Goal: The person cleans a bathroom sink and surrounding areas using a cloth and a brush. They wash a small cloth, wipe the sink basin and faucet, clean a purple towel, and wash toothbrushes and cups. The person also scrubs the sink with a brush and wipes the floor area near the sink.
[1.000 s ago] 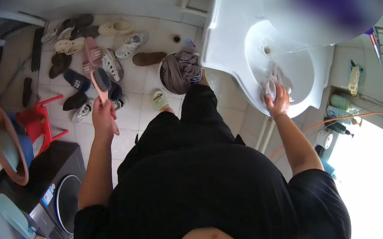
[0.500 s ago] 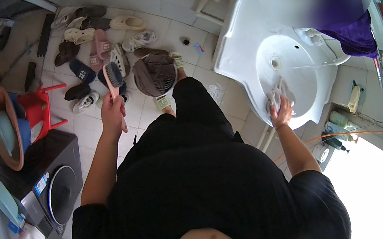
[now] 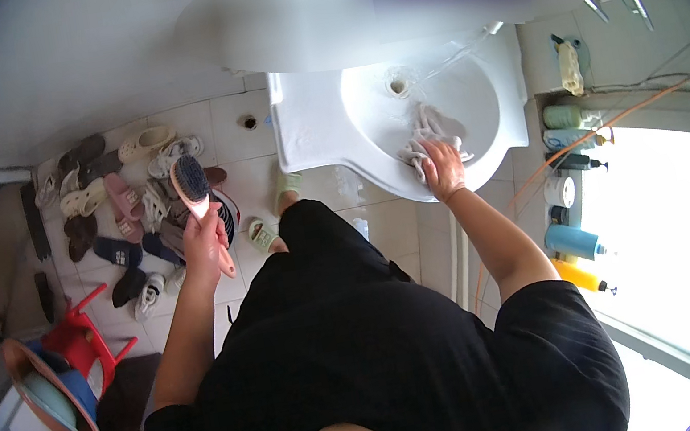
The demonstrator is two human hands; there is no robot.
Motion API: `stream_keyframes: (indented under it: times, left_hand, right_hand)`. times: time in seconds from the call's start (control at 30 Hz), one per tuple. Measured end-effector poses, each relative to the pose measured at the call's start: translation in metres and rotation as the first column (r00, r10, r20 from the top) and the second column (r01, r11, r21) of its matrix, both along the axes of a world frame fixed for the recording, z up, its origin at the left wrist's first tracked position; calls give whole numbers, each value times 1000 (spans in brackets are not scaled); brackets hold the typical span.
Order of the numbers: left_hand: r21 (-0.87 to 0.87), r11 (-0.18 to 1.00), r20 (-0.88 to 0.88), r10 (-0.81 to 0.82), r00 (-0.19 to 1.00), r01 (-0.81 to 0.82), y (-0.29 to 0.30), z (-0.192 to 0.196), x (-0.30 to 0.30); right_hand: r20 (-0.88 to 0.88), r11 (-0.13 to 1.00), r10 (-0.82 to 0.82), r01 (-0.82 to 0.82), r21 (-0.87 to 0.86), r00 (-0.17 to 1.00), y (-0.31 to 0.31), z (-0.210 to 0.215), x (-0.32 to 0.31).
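My left hand (image 3: pixel 203 242) grips the pink handle of a scrubbing brush (image 3: pixel 192 181), its dark bristled head pointing up and away from me over the floor. My right hand (image 3: pixel 444 168) rests on a pale wet cloth (image 3: pixel 427 135) lying inside the white washbasin (image 3: pixel 316 143). A thin stream of water runs from a tap (image 3: pixel 496 27) at the basin's right into the bowl. The drain hole (image 3: pixel 397 83) sits just beyond the cloth. I stand close to the basin in black clothes.
Several slippers and shoes (image 3: pixel 122 201) lie scattered on the tiled floor at left. A red stool (image 3: pixel 75 335) and stacked plastic basins (image 3: pixel 49 398) stand lower left. Bottles (image 3: pixel 579 241) line a ledge under the bright window at right.
The view has swung toward the basin, which now lies straight ahead. My left hand has raised the brush closer to me. My right hand stays on the cloth in the bowl.
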State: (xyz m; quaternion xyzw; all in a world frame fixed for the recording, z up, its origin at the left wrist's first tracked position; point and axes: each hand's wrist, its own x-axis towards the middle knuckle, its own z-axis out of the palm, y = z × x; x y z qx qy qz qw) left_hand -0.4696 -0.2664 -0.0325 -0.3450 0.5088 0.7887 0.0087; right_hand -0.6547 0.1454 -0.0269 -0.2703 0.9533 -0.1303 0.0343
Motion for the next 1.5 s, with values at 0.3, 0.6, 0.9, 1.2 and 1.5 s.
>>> stream_keyframes:
  times: [0.3, 0.6, 0.9, 1.2, 1.5]
  left_hand:
    - [-196, 977, -42, -100, 994, 90, 48, -3, -65]
    - [-189, 981, -251, -89, 964, 41, 127, -21, -145]
    - [-596, 770, -277, 69, 958, -227, 158, -28, -154]
    - [-700, 675, -282, 37, 959, -233, 157, -44, -156]
    - [-862, 460, -219, 43, 975, -213, 162, -33, -162]
  right_hand:
    - [539, 548, -551, 763, -342, 637, -13, -19, -147]
    - [304, 938, -330, 346, 0, 894, -2, -89, -163]
    - [270, 871, -346, 415, -264, 899, -55, -106, -167]
    - [974, 836, 94, 515, -189, 206, 73, -136, -233]
    - [395, 931, -299, 357, -81, 869, -37, -95, -140]
